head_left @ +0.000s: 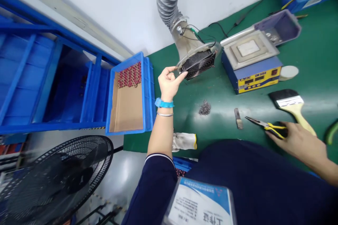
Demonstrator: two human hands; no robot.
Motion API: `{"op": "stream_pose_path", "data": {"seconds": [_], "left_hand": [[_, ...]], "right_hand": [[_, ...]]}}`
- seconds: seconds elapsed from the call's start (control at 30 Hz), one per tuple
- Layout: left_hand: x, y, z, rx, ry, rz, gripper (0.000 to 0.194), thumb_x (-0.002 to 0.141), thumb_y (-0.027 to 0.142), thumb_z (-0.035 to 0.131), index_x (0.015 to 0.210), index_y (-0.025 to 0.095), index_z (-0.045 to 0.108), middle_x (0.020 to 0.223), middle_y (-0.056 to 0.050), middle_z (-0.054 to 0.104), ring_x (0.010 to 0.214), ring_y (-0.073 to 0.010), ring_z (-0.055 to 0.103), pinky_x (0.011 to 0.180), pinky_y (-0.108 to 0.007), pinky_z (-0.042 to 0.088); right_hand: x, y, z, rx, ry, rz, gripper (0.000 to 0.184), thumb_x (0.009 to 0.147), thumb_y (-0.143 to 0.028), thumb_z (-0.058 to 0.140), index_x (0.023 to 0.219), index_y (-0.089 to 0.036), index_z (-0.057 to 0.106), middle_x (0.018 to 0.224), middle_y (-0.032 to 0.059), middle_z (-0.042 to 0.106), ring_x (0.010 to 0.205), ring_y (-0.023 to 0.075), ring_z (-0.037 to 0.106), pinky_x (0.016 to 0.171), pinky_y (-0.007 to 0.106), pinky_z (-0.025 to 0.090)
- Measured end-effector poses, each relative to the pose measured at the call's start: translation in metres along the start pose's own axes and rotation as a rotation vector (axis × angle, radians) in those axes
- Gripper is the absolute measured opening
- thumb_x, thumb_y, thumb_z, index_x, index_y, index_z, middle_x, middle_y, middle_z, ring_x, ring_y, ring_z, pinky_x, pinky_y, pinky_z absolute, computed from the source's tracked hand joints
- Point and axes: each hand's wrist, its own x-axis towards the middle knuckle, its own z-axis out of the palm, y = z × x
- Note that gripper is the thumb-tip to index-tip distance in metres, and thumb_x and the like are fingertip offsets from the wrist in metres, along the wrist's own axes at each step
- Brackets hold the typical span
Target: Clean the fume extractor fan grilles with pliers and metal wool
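Note:
My left hand (pixel 169 82) pinches the rim of a fume extraction hood (pixel 188 44), thumb and index finger at its left edge. A black fan with a ring-shaped wire guard (pixel 202 66) sits in the hood's mouth. At the right, my right hand (pixel 301 142) is closed around the yellow handles of needle-nose pliers (pixel 260 122), which lie low over the bench with their jaws pointing left; some fingers are hidden. Left of the jaws lies a small worn flat strip (pixel 238 118). Beyond the right hand is a black-bristled brush (pixel 287 100) with a pale handle.
A blue crate (pixel 148 95) with rows of small reddish parts (pixel 130 75) stands left. A small heap of dark bits (pixel 205 107) and a white glove (pixel 185 141) lie on the green bench (pixel 219 126). A blue-yellow solder pot (pixel 253 65) stands behind; a floor fan (pixel 66 175) stands lower left.

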Motion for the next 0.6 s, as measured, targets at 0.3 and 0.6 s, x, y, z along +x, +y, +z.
{"op": "stream_pose_path", "data": {"seconds": [0.3, 0.6], "left_hand": [[-0.014, -0.004, 0.026, -0.137, 0.018, -0.044, 0.048, 0.060, 0.042, 0.088, 0.091, 0.015, 0.062, 0.045, 0.014, 0.032, 0.040, -0.0020, 0.027, 0.043, -0.020, 0.022], [-0.027, 0.012, 0.048, -0.275, 0.054, -0.254, 0.045, 0.060, 0.035, 0.088, 0.091, 0.014, 0.063, 0.047, 0.014, 0.034, 0.041, -0.0015, 0.030, 0.042, -0.019, 0.029]], "right_hand": [[0.020, -0.079, -0.011, 0.310, 0.046, -0.340, 0.052, 0.083, -0.060, 0.057, 0.126, -0.032, 0.051, 0.116, 0.0170, 0.057, 0.098, 0.0378, 0.061, 0.079, 0.056, 0.051], [0.110, -0.208, -0.044, 0.795, -0.070, -0.464, 0.065, 0.076, -0.060, 0.066, 0.123, -0.015, 0.056, 0.116, 0.0147, 0.058, 0.081, 0.0211, 0.066, 0.069, 0.036, 0.057]]}}
